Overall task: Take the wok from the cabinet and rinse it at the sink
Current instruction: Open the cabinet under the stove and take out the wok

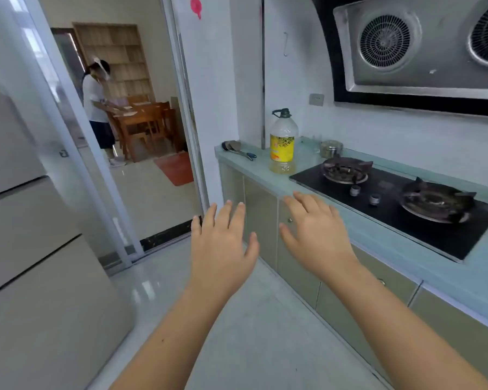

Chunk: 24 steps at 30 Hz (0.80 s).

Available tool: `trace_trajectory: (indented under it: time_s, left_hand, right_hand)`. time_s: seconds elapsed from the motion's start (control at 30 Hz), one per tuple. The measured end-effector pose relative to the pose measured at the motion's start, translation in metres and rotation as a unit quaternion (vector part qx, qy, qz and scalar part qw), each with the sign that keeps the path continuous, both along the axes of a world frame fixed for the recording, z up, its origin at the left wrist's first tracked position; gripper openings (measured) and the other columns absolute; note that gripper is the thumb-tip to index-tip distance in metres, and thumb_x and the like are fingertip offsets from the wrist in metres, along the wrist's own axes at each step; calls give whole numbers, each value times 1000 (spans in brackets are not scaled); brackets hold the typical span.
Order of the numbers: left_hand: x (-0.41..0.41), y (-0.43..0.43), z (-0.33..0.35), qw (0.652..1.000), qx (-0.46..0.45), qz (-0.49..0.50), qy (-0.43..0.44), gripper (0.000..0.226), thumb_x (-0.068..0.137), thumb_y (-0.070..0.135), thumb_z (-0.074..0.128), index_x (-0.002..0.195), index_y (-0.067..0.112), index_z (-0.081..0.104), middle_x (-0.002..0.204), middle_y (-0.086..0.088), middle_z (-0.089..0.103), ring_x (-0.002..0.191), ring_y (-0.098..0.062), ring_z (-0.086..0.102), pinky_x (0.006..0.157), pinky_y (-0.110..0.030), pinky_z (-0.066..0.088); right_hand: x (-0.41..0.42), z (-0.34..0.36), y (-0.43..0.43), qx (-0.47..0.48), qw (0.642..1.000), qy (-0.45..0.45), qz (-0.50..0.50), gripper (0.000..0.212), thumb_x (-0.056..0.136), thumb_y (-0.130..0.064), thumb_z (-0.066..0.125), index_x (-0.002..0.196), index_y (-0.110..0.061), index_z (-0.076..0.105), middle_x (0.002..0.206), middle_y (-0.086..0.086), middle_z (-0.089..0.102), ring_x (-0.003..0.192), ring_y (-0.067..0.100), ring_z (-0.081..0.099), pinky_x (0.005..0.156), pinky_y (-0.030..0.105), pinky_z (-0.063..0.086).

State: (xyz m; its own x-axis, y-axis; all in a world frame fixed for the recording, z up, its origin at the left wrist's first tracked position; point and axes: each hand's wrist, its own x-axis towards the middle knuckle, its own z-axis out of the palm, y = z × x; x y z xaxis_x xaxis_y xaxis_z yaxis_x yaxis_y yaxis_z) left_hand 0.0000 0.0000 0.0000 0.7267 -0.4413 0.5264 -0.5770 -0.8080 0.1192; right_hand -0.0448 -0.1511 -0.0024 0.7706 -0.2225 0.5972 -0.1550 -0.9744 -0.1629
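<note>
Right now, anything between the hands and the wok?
No wok in view. The cabinet doors under the counter are shut, so a closed door stands between the left hand, the right hand and anything inside. Both hover open near a knob; nothing else blocks them.

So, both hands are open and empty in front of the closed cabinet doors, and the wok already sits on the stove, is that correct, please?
Not quite: the head view shows no wok on the stove; both burners are bare. The left hand and right hand are open and empty before the closed cabinet doors.
</note>
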Motion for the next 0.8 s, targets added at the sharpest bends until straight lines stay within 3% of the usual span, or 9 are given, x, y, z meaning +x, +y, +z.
trace_trajectory:
  time_s: [0.2, 0.33, 0.47, 0.6, 0.8]
  left_hand:
    - [13, -70, -18, 998, 11, -61, 25, 57, 76, 38, 36, 117, 7, 62, 116, -13, 67, 110, -37, 61, 88, -58, 47]
    - [15, -108, -34, 995, 25, -91, 32, 55, 76, 37, 38, 116, 8, 62, 114, -13, 68, 108, -36, 62, 87, -58, 47]
    - [16, -140, -46, 989, 31, -135, 50, 56, 76, 37, 38, 118, 8, 60, 118, -12, 66, 111, -35, 61, 88, -58, 47]
    - [19, -169, -54, 980, 33, -186, 64, 55, 77, 36, 38, 118, 7, 59, 118, -13, 66, 111, -36, 60, 89, -57, 48]
    - [25, -212, -68, 957, 53, -273, 81, 54, 76, 36, 37, 116, 8, 60, 115, -11, 67, 109, -35, 61, 87, -57, 48]
  right_hand:
    - [-3, -26, -61, -19, 998, -10, -65, 45, 67, -25, 67, 107, -4, 65, 108, 16, 69, 98, 36, 66, 75, 55, 54]
    - [-14, -44, -93, -22, 994, 14, -110, 48, 63, -22, 77, 106, -5, 66, 109, 15, 69, 99, 35, 66, 76, 55, 52]
    - [-23, -55, -115, -17, 987, 30, -155, 44, 66, -26, 65, 105, -6, 67, 108, 14, 70, 99, 33, 66, 76, 54, 53]
    - [-32, -65, -132, -4, 977, 51, -205, 48, 63, -23, 78, 106, -6, 67, 110, 14, 69, 99, 34, 66, 77, 55, 52]
    - [-46, -81, -149, 28, 955, 74, -285, 48, 63, -22, 77, 106, -5, 66, 111, 15, 69, 100, 34, 66, 76, 55, 54]
